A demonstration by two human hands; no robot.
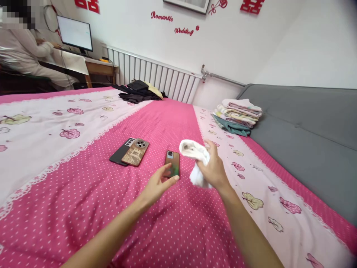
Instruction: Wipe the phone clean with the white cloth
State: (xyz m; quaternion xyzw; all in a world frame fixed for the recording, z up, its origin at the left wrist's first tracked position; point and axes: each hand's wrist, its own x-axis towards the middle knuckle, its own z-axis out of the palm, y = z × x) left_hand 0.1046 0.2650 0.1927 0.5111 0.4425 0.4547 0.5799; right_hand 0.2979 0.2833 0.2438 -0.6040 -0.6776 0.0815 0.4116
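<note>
Pink polka-dot bedding covers the bed [83, 208] that fills most of the frame, with paler leaf-printed panels down either side; a white radiator [156, 76] runs along the far wall at upper centre, dark clothes [138, 93] heaped before it; a stack of folded cloths [237, 115] sits at right of centre beside the grey sofa [306, 134]; a seated person [25, 56] faces a monitor [74, 33] in the upper left. Near the middle, the right hand [213, 169] is closed around a white sock [195, 160], bunched and lifted off the bedding; the left hand [157, 184] hovers loosely open, holding nothing, fingertips just beside a brown phone [172, 163]; two more phones [129, 152] lie overlapping further left.
</note>
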